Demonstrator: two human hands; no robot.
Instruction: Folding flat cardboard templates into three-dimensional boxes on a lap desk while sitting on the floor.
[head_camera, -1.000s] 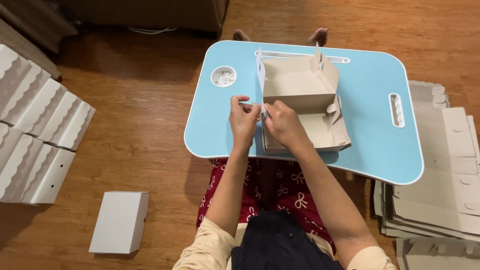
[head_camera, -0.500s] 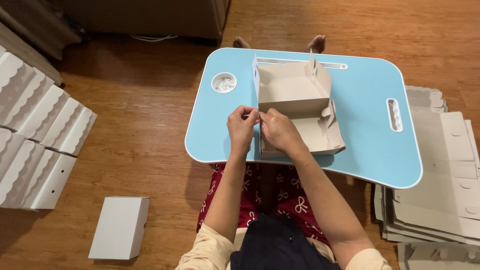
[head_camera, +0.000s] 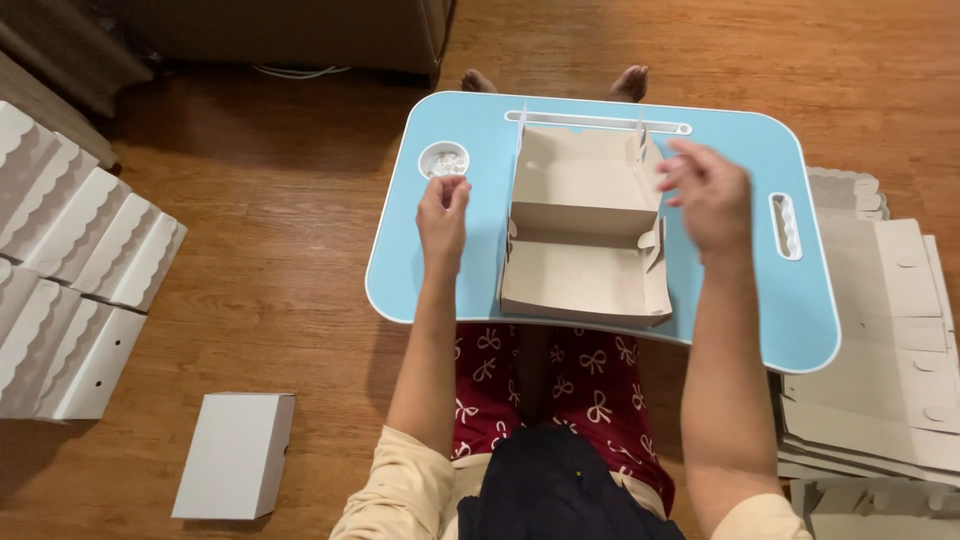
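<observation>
We see a half-folded cardboard box (head_camera: 585, 225) lying open at the centre of the light blue lap table (head_camera: 740, 300). The left hand (head_camera: 443, 215) hovers at nine o'clock from the box, fingers curled loosely inward, pinching nothing we can make out. The right hand (head_camera: 708, 195) floats at three o'clock, blurred, fingers partly spread and empty. A round cup recess (head_camera: 443, 160) sits at eleven o'clock. Flat box blanks (head_camera: 880, 330) lie stacked on the floor at three o'clock; a closed white box (head_camera: 235, 455) rests at seven o'clock.

Left hand (head_camera: 442, 212): held up, fingers curled in, holding nothing.
Right hand (head_camera: 706, 195): held up too, well apart from the left, fingers loosely bent, blurry.
</observation>
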